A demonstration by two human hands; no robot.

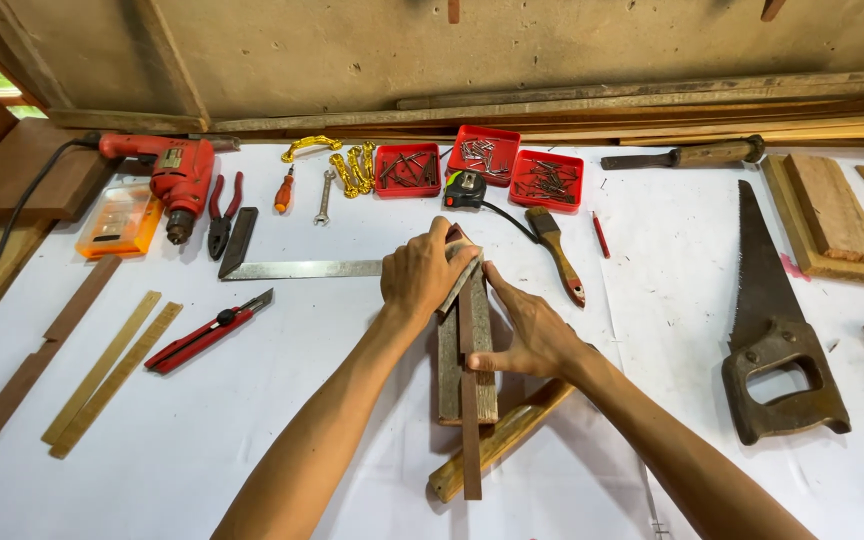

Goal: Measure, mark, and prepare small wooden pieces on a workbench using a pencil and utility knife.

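On the white bench, left hand (422,275) and right hand (532,330) closed around wooden strips (470,350).

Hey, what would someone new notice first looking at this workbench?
Both hands at the centre: the left hand and right hand press together a bundle of grey wood strips on the white table. Next, the red electric drill at upper left and the rusty handsaw at right.

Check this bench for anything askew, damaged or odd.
Nothing is spilled. The hand saw looks worn, its blade dark and its handle dull. A pale wooden strip lies slantwise under the upright-running wood pieces that the left hand and right hand press together. Nails stay inside the three red trays.
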